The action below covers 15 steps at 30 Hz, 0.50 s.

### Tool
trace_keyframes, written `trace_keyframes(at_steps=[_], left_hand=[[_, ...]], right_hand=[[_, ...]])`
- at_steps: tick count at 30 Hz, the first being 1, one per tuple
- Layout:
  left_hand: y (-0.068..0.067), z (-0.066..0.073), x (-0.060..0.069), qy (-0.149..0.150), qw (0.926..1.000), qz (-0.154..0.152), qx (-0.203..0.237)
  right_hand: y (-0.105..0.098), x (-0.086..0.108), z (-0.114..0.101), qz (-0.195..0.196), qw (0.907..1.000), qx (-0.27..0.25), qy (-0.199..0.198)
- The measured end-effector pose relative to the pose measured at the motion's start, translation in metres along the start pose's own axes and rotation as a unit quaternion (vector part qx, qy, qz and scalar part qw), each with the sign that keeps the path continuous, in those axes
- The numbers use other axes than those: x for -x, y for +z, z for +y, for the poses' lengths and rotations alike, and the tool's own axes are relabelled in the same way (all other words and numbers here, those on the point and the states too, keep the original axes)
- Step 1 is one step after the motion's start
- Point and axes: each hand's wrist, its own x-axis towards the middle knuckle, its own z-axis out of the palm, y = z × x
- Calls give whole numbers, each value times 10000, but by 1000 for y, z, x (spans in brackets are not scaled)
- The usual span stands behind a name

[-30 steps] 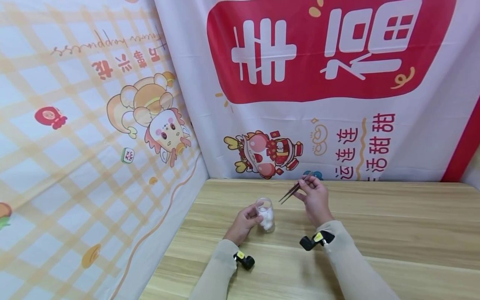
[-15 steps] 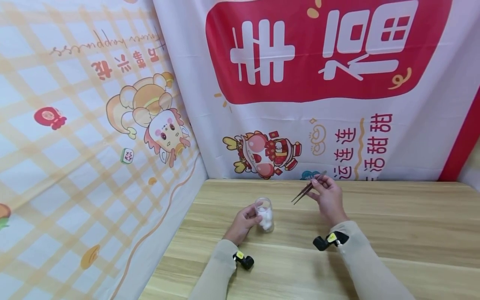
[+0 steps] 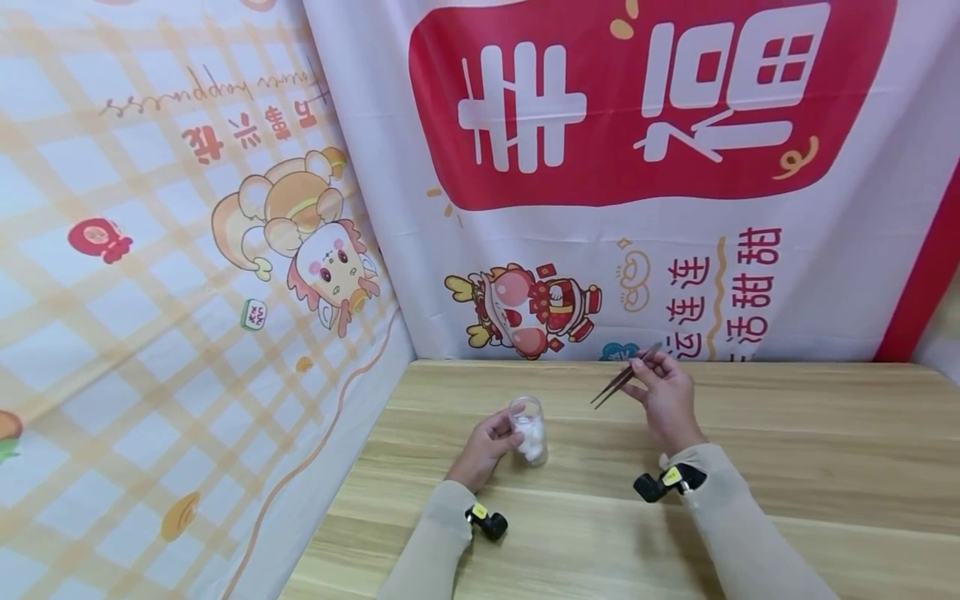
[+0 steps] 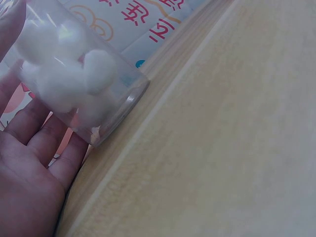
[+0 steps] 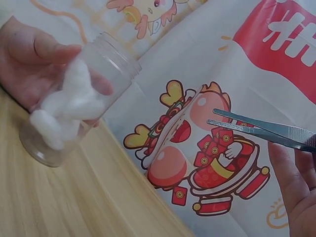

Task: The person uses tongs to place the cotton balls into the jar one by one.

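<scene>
A clear, open-topped jar (image 3: 529,433) with white cotton balls (image 4: 69,74) inside stands upright on the wooden table. My left hand (image 3: 486,450) grips its side, fingers behind and thumb in front. To the right and a little above the table, my right hand (image 3: 667,402) pinches a pair of metal tweezers (image 3: 621,382). The tips of the tweezers point left towards the jar and are apart from it. In the right wrist view the tweezers (image 5: 266,129) show slightly parted tips with nothing between them, and the cotton balls (image 5: 69,111) lie in the lower part of the jar.
The wooden table (image 3: 810,450) meets a white printed cloth (image 3: 420,250) with red lettering at its back edge. Along the left side rises a checked cloth wall (image 3: 150,350). A small black camera (image 3: 491,523) sits on the left wrist.
My right hand has moved to the right with the tweezers, farther from the jar. The left hand and the jar have stayed in place.
</scene>
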Motion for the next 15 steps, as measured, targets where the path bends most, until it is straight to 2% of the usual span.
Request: trace_keyframes(at_steps=[15], left_hand=[[3, -1, -2, 164, 9998, 35, 80]], right_hand=[[-12, 3, -18, -14, 9996, 115, -241]])
